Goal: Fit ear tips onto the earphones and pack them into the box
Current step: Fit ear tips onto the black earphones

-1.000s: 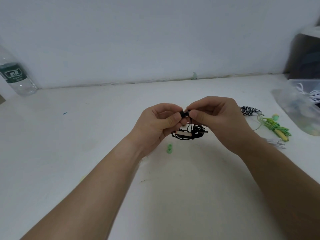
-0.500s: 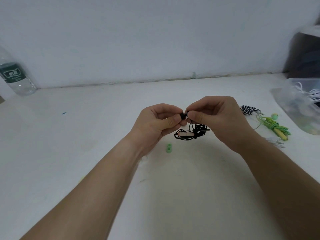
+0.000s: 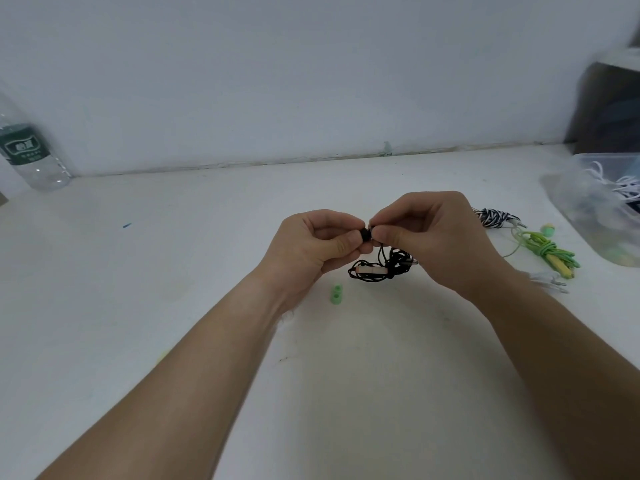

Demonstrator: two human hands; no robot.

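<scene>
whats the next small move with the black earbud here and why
Probably press the black ear tip, pinched by the left hand, further onto the earbud that the right hand pinches, with a slight twist. The hands meet around it, the black cable bundle trails below, and whether the tip is seated is hidden.

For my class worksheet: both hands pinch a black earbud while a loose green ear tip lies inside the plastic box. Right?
No. In the head view the green ear tip lies on the table near the left hand, outside the plastic box; the rest holds.
</scene>
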